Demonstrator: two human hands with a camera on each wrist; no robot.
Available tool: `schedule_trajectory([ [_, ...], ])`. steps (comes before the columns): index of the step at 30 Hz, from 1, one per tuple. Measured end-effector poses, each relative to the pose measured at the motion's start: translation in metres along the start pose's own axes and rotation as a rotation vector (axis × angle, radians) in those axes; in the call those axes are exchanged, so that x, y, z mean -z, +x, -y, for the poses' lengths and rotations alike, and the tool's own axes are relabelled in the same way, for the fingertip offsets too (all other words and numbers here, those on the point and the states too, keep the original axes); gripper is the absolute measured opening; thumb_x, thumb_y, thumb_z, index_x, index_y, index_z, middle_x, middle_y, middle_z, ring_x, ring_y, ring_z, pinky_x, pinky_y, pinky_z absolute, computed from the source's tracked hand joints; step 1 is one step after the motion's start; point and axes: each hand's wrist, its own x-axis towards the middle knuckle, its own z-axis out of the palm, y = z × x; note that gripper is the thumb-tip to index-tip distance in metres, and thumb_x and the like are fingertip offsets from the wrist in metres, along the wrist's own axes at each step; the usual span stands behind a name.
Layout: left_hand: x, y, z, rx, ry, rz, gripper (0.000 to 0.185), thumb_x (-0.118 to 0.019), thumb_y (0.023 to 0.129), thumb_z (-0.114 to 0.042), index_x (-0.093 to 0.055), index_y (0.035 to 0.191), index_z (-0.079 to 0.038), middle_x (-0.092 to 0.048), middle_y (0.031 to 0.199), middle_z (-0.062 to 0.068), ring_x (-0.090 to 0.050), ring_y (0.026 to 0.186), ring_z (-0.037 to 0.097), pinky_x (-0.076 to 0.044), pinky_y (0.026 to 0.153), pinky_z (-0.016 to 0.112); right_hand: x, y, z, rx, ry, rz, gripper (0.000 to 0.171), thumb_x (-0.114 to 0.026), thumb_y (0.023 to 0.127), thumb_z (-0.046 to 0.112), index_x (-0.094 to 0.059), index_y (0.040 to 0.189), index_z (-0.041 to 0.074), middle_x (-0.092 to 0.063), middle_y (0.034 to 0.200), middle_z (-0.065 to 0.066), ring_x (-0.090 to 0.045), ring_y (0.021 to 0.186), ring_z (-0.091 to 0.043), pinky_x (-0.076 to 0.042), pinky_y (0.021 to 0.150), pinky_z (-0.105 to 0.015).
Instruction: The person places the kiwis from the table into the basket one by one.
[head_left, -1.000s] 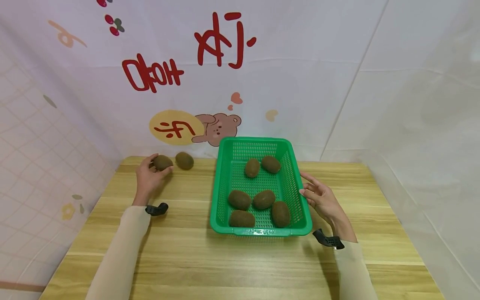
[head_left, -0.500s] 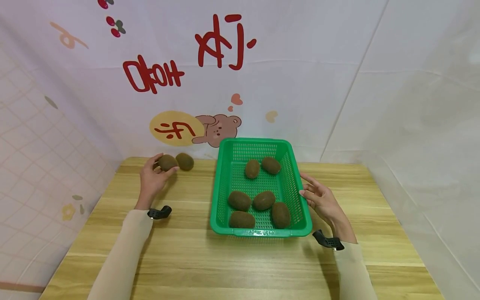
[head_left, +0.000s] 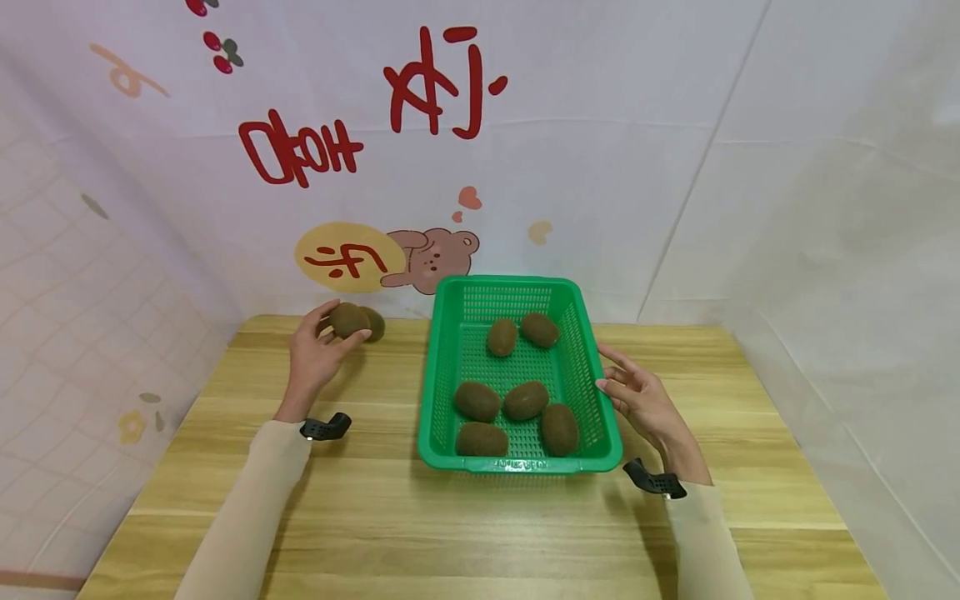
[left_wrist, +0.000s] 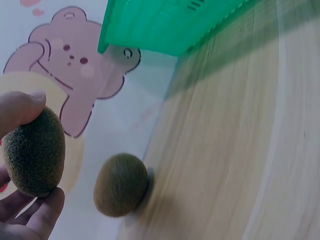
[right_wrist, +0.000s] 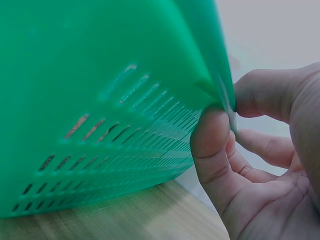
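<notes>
My left hand (head_left: 317, 354) pinches a brown kiwi (left_wrist: 36, 152) between thumb and fingers at the back left of the table. Just behind it a second kiwi (left_wrist: 120, 185) lies on the wood by the wall, partly covered by the held one in the head view. A green plastic basket (head_left: 427, 392) with slotted walls stands in the middle. Several kiwis (head_left: 527, 401) lie inside, most toward its front and two at the back. My right hand (head_left: 647, 404) pinches the basket's right rim (right_wrist: 225, 95), thumb on one face and fingers on the other.
The wooden table (head_left: 450, 533) ends at the back against a white printed wall cloth (head_left: 585, 167). More cloth hangs at the left and right sides. A black wrist strap mount (head_left: 326, 427) sits on each wrist.
My left hand has raised its kiwi off the table and moved right, so that it overlaps the other loose kiwi in the head view. The right hand and the basket have stayed put.
</notes>
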Motion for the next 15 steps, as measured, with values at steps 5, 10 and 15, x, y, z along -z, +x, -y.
schedule_trajectory([
  [5, -0.005, 0.000, -0.008, -0.012, -0.027, 0.016, 0.079, -0.086, 0.085, -0.025, -0.047, 0.152, -0.008, -0.044, 0.155, 0.015, -0.048, 0.141, 0.035, -0.045, 0.114, 0.051, 0.000, 0.001, 0.000, 0.012, 0.011, 0.016, 0.072, -0.061, 0.103, 0.005, -0.023, 0.163, 0.004, -0.063, 0.113, -0.002, -0.064, 0.093, -0.007, -0.058, 0.079, -0.019],
  [10, -0.009, -0.003, -0.021, -0.034, -0.056, 0.027, 0.078, -0.085, 0.086, -0.017, -0.047, 0.152, -0.007, -0.043, 0.156, 0.016, -0.049, 0.141, 0.036, -0.045, 0.114, 0.053, 0.000, 0.001, 0.000, 0.006, 0.001, 0.003, 0.070, -0.060, 0.103, 0.005, -0.024, 0.163, 0.005, -0.063, 0.112, -0.001, -0.064, 0.092, -0.007, -0.058, 0.078, -0.019],
  [15, -0.012, -0.013, -0.050, -0.036, -0.084, 0.049, 0.075, -0.083, 0.086, -0.008, -0.046, 0.151, 0.001, -0.042, 0.155, 0.021, -0.048, 0.141, 0.038, -0.043, 0.115, 0.053, -0.001, 0.000, 0.002, -0.007, -0.011, -0.020, 0.070, -0.062, 0.102, 0.006, -0.026, 0.163, 0.007, -0.062, 0.111, -0.001, -0.064, 0.090, -0.006, -0.058, 0.077, -0.018],
])
